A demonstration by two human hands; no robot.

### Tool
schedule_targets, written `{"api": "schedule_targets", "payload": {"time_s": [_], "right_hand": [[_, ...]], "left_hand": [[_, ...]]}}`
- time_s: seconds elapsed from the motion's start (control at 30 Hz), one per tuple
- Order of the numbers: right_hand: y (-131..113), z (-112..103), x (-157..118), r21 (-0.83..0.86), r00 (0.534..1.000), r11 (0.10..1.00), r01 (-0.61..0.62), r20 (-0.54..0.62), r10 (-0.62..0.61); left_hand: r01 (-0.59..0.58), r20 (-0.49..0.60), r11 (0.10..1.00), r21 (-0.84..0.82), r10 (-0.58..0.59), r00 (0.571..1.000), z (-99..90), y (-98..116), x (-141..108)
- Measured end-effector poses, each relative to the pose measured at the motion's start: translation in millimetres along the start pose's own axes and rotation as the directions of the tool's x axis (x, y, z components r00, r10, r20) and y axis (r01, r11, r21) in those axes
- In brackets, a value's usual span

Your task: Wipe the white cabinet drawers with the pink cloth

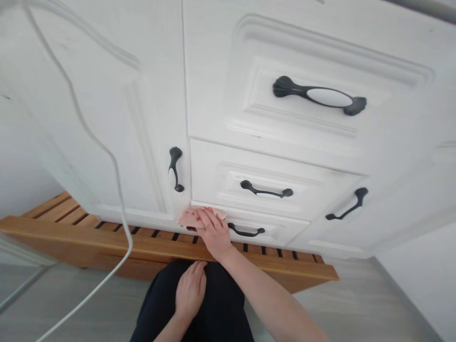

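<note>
Probably the pink cloth [187, 217] is light, soft and easy to fold, so its middle is the best place for holding. It lies against the lower cabinet front [213, 142], under the flat fingers [206, 218] of my right hand [217, 240] (whether they pinch it, I cannot tell). My left hand [190, 287] rests on my lap, fingers loosely extended.

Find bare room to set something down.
Brown slatted wooden bench: left end, between front rail and white panelled cabinet. Also grey floor right of bench, up to white wall. Crowded: beside lowest black curved handle, where right hand holds red-spotted pink cloth; white cable crosses view left.
</note>
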State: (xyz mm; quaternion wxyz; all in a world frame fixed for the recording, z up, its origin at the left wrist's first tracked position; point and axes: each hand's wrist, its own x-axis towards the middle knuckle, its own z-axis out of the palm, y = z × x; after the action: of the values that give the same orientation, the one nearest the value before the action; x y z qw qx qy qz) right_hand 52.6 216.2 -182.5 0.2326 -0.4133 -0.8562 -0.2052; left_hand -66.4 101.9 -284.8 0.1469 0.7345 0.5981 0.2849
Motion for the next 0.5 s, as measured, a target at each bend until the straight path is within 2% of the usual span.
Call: {"api": "schedule_targets", "payload": {"time_s": [0.17,0.27,0.37,0.5], "right_hand": [[4,13,-22,0.005,0.984,0.986,0.167,0.06,-0.167],[13,15,-38,0.017,0.974,0.977,0.212,0.08,-0.213],[33,2,-57,0.032,0.967,0.971,0.238,0.088,-0.24],[75,-32,-97,0.024,0.963,0.971,0.237,0.129,-0.238]], "left_hand": [[-0.032,0.007,0.999,0.002,0.032,0.999,2.7,-3,2],[-0.036,0.024,0.999,0.021,0.035,0.999,1.1,-3,2],[-0.021,0.021,0.999,0.032,0.02,1.0,-1.0,-1,1],[-0.011,0.004,0.999,0.045,0.011,1.0,-1.8,1,0]]}}
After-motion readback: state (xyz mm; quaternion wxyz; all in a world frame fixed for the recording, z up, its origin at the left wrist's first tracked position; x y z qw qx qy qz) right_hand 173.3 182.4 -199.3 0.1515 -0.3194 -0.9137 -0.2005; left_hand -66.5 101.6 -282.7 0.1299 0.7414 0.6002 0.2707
